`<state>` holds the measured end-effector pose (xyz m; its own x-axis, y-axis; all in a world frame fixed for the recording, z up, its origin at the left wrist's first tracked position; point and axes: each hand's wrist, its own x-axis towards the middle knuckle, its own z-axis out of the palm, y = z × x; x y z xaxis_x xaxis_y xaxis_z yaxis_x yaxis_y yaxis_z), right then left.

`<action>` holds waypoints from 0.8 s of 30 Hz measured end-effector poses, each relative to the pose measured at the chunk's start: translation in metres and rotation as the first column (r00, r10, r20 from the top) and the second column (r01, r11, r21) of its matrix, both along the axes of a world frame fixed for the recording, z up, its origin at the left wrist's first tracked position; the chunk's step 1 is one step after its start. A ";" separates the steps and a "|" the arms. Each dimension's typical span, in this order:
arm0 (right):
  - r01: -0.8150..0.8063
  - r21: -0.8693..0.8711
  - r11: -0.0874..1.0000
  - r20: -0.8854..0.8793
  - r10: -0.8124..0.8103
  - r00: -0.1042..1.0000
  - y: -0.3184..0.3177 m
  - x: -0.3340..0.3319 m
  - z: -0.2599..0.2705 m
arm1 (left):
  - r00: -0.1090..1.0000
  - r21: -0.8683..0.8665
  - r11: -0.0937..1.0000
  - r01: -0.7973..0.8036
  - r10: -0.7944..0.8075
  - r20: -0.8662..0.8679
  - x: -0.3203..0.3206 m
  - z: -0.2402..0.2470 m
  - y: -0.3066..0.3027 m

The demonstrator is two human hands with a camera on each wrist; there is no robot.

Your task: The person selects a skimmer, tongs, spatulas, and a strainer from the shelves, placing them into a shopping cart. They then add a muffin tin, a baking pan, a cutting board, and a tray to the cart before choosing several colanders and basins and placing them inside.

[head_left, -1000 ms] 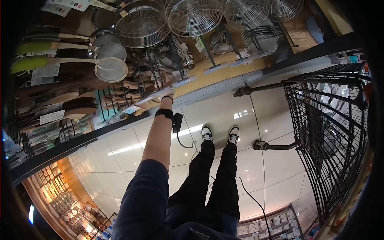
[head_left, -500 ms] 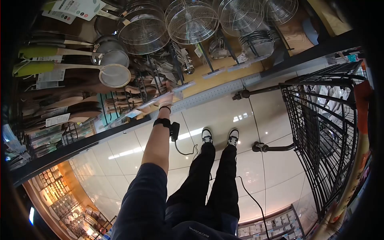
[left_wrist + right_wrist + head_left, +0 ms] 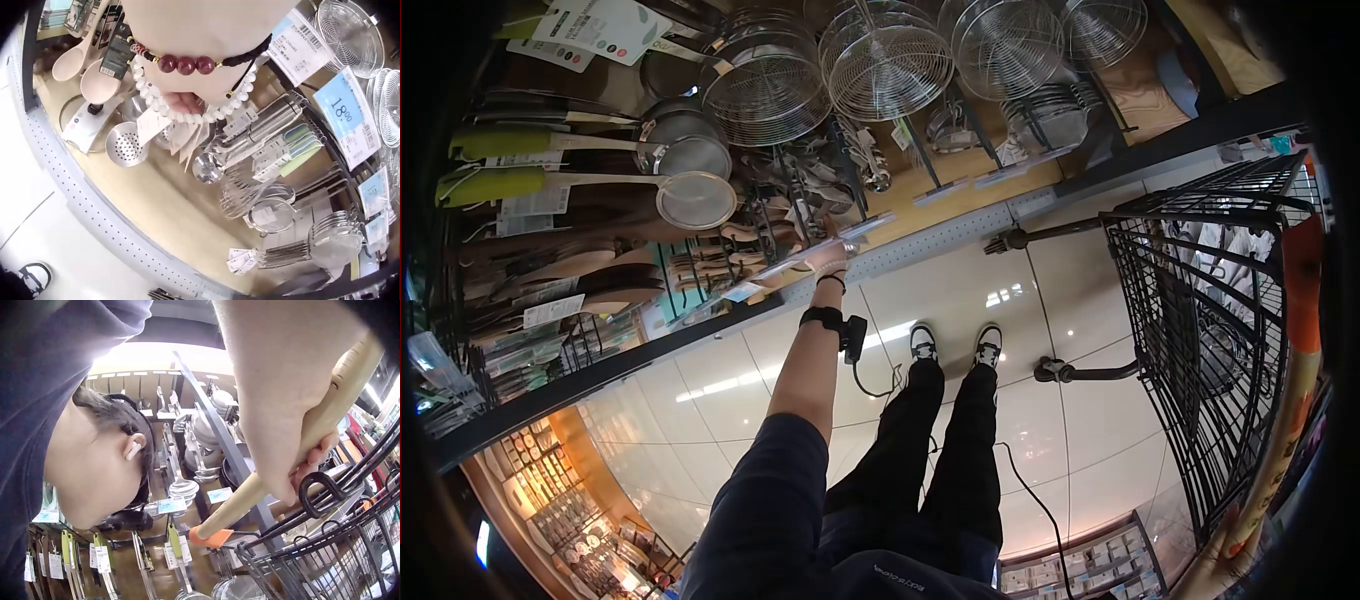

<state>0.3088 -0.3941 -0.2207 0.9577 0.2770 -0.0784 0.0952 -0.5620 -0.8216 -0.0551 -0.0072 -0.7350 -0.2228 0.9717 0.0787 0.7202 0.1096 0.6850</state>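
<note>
In the head view the left hand [image 3: 828, 260] reaches in at the front edge of a rack of hanging utensils, near price-tag strips. The left wrist view has that hand [image 3: 184, 103] mostly hidden behind its own wrist; a few fingertips show close to a slotted ladle [image 3: 127, 145], hanging tags and wooden spoons [image 3: 100, 84]. Whether it holds anything cannot be told. In the right wrist view the right hand [image 3: 281, 431] grips the tan handle bar [image 3: 234, 503] of a black wire cart [image 3: 325, 550], fingers curled round it.
Wire strainers [image 3: 887, 70] and green-handled sieves [image 3: 697, 200] hang above and left of the left hand. The cart [image 3: 1200, 330] stands at the right on a tiled floor [image 3: 1000, 430]. A cable [image 3: 1040, 500] hangs by the person's legs.
The rack has shifted slightly right and down in the head view, the left hand with it, still at the rack's edge. More of the cart's orange-ended handle shows than in the earliest frame.
</note>
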 end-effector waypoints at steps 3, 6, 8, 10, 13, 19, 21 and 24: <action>-0.003 -0.052 0.999 0.023 0.004 1.000 0.005 -0.002 0.001 | 0.972 0.060 0.997 -0.047 0.059 -0.227 0.001 -0.005 -0.011; -0.175 -0.213 0.961 0.108 0.201 0.974 -0.010 0.004 0.000 | 0.991 -0.033 0.998 -0.061 0.057 -0.117 0.011 0.027 -0.029; -0.314 -0.362 0.878 0.155 0.389 0.908 -0.008 0.001 -0.002 | 0.976 0.061 0.998 0.021 -0.007 -0.220 0.032 0.059 -0.049; -0.186 -0.537 0.823 0.382 0.433 0.816 0.020 -0.012 -0.003 | 0.998 0.026 0.998 -0.057 0.056 0.037 0.043 0.072 -0.072; -0.275 -0.422 0.864 0.642 0.499 0.582 0.032 -0.011 -0.006 | 0.931 -0.153 0.971 -0.183 0.221 0.290 0.025 0.050 -0.082; -0.530 -0.114 0.840 0.687 0.452 0.569 0.021 -0.072 -0.048 | 0.726 -0.060 0.891 -0.449 0.403 0.558 -0.003 0.031 -0.102; -0.643 0.014 0.766 0.350 0.598 0.721 0.030 -0.096 -0.086 | 0.817 -0.188 0.916 -0.354 0.401 0.415 0.000 0.049 -0.122; -0.793 0.048 0.607 -0.241 0.778 0.581 0.096 -0.134 -0.168 | 0.830 -0.403 0.900 -0.168 0.350 0.435 0.019 0.083 -0.157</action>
<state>0.1743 -0.2985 -0.3884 0.3221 0.9001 -0.2935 0.3502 -0.4013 -0.8464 -0.0358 -0.1646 -0.6517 -0.3900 0.8167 -0.4253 0.2149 0.5298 0.8204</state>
